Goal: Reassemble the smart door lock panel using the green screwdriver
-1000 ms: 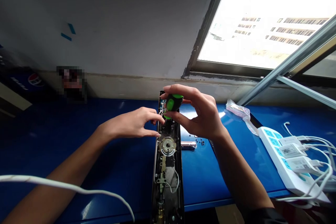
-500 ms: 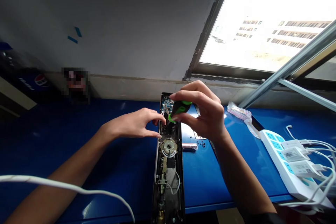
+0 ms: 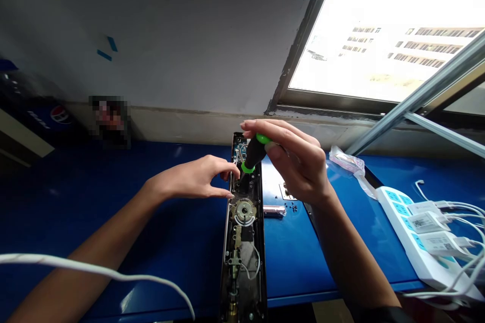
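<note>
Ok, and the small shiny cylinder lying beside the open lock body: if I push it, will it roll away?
The cylinder looks round and lies on its side, so it will probably roll if pushed sideways. It looks metal, so probably stiff and fairly heavy for its size. The glossy blue tabletop may let it slide too.

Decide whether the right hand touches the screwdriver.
Touching: the head view shows the right hand gripping the screwdriver by its black-and-green handle.
</note>
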A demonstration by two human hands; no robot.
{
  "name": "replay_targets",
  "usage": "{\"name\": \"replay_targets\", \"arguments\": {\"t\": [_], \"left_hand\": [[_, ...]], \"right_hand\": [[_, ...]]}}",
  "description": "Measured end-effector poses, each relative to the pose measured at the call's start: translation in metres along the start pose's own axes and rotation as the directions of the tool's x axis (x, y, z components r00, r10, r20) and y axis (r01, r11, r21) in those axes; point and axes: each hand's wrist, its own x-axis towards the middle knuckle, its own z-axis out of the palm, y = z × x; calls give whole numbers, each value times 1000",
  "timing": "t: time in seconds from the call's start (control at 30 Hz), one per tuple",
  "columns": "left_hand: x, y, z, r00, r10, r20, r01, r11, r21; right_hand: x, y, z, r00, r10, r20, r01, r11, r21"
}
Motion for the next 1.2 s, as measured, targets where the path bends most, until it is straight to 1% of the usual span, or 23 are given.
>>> {"name": "replay_targets", "arguments": {"t": [0.03, 0.1, 0.17, 0.23, 0.3, 0.43, 0.53, 0.67, 0.73, 0.8, 0.9, 1.0, 1.07, 1.13, 1.2], "left_hand": [[0, 0, 0, 1000, -1, 4, 1, 1000, -4], [0, 0, 0, 1000, -13, 19, 13, 1000, -5], [0, 0, 1, 999, -28, 23, 28, 1000, 4], [0, 1, 2, 999, -40, 26, 40, 999, 17], [0, 1, 3, 998, -52, 26, 51, 998, 23], [2, 2, 6, 998, -67, 20, 66, 998, 16], [2, 3, 6, 997, -74, 23, 73, 997, 26], [2, 3, 6, 997, -71, 27, 71, 998, 3], [2, 2, 7, 996, -82, 26, 82, 997, -5], [1, 1, 8, 993, -115, 33, 116, 993, -20], [0, 0, 12, 977, -203, 71, 208, 976, -65], [1, -2, 15, 956, -280, 94, 290, 947, -137], [2, -4, 15, 953, -288, 99, 303, 928, -217], [3, -7, 15, 948, -292, 129, 318, 896, -310], [4, -9, 14, 926, -334, 174, 376, 844, -382]], "right_hand": [[0, -1, 0, 1000, 20, 15, -21, 999, 35], [0, 0, -1, 1000, 15, -6, -15, 998, 63], [0, 2, -1, 998, -40, -43, 41, 999, 28], [0, 4, -1, 996, -76, -44, 76, 997, -20], [0, 4, 0, 998, -55, -29, 54, 998, -31], [0, 1, 2, 1000, -19, -4, 19, 1000, 14], [0, 1, 2, 1000, -2, -16, 2, 1000, 21], [0, 4, 1, 996, -66, -67, 63, 997, -52], [0, 3, 1, 997, -65, -50, 62, 996, -57], [0, 1, 1, 1000, -18, 3, 18, 1000, -4], [-1, -2, 1, 997, 44, 65, -50, 995, 85], [-2, -4, 1, 995, 80, 52, -84, 992, 91], [-3, -4, 1, 994, 96, 49, -100, 992, 80], [-2, -4, 0, 993, 107, 58, -111, 991, 73], [-1, -5, -1, 991, 107, 75, -112, 991, 68]]}}
